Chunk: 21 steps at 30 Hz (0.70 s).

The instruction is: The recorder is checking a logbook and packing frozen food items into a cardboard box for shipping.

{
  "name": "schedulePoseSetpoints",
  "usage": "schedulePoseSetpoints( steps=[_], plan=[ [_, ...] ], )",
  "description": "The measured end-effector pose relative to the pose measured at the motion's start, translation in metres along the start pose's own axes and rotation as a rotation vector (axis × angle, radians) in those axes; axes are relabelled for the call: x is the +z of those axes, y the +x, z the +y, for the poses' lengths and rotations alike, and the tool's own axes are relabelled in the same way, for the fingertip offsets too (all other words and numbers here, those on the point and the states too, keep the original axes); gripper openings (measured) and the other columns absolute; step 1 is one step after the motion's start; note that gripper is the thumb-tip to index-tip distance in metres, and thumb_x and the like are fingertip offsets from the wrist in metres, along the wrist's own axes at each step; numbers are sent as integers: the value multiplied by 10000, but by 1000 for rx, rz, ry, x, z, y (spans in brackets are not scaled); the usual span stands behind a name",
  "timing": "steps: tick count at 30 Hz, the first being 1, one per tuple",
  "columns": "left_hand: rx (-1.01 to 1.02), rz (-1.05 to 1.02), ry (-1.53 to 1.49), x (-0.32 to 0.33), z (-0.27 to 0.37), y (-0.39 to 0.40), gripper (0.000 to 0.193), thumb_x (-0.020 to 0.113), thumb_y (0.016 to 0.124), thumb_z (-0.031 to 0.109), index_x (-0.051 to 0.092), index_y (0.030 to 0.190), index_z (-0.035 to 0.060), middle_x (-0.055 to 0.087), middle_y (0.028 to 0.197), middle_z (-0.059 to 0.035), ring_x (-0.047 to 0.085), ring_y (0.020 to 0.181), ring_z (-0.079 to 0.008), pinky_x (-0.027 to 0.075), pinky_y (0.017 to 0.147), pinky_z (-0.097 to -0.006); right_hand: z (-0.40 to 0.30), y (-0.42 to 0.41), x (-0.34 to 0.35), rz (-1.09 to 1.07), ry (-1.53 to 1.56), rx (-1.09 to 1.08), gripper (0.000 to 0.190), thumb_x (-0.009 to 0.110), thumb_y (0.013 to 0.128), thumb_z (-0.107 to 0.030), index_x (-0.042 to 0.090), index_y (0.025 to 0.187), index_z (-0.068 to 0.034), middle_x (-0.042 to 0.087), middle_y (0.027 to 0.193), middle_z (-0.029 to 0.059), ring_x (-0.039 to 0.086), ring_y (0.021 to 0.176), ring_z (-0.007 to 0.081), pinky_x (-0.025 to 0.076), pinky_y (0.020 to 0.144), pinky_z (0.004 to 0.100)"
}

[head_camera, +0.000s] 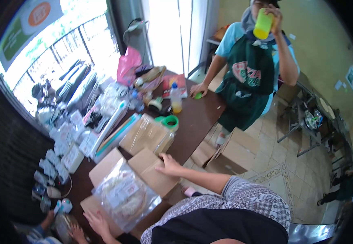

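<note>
A cardboard box [156, 180] stands with its flaps spread at the table's near edge. Across its opening lies a flat round food item, like a pizza base, in a clear plastic bag [126, 195] that bears a printed label. My right hand [169, 166] is on the right flap, its fingers bent over the cardboard. Down at the lower left, my left hand [98, 222] rests against another flap with its fingers apart. The inside of the box is mostly hidden by the bag.
On the brown table [191, 131] are a taped carton [147, 134], green tape roll [170, 122], bottle [176, 99] and a heap of small packets [72, 131]. A person [249, 64] drinks opposite. Another person's hands [77, 233] work at lower left. An open carton [233, 151] sits on the floor.
</note>
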<state>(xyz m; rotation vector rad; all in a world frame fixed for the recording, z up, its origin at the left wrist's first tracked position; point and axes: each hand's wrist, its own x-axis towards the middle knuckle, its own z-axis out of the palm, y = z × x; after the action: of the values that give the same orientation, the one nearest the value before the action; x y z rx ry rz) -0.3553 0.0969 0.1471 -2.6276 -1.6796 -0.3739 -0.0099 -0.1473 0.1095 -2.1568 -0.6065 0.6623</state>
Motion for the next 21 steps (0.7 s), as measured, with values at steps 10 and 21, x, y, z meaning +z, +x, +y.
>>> schedulePoseSetpoints(
  steps=[10, 21],
  plan=[
    [-369, -135, -353, 26, 40, -39, 635, 447, 856, 492, 321, 1315, 71, 413, 1269, -218, 407, 1150, -378, 335, 939, -477, -24, 16, -14, -189, 273, -365, 445, 622, 759, -186, 450, 1115, 19, 555, 1056, 183, 530, 1006, 299, 414, 846, 364],
    [36, 254, 142, -21, 62, -43, 600, 342, 877, 515, 326, 1337, 129, 280, 1365, -209, 266, 1229, -435, 233, 996, -519, -65, -6, -22, -166, -279, -692, 387, 530, 837, -356, 524, 1007, -9, 585, 919, 214, 562, 911, 319, 442, 781, 405]
  ],
)
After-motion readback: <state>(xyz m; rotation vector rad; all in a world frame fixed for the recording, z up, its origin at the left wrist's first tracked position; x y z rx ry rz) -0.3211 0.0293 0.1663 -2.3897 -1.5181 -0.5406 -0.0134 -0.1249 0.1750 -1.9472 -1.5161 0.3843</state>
